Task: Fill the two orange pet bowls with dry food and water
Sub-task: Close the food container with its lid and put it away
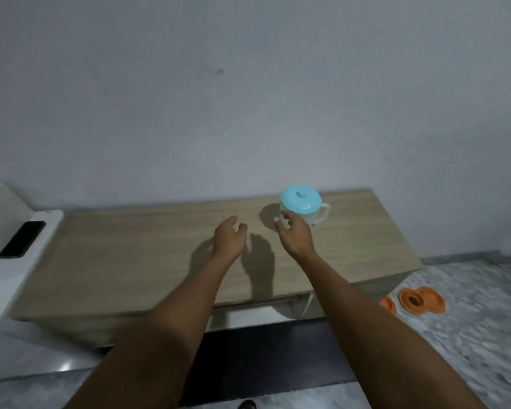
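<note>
Head view: both arms stretched out over a wooden cabinet point(130, 261) against a grey wall. The right hand point(295, 231) has its fingers spread apart and holds nothing. Its thumb is just beside a clear cup with a blue lid point(303, 206), and I can't tell if there's contact (blurry). The cup stands upright near the cabinet's back edge, handle turned right and away from the hand, so a grab round the body looks likelier than one by the handle. The left hand point(229, 234) hovers over bare wood, fingers loosely curled around nothing, probably ready to steady the cup or take off the lid.

The orange bowls point(425, 302) sit on the marble floor right of the cabinet, well apart from both hands. One is partly hidden behind the right forearm, and the contents are too small to read. Filling not yet begun, I'd judge; the cup is likely the water or food source.

A black phone point(22, 239) lies on a white unit point(0, 278) at the left.
</note>
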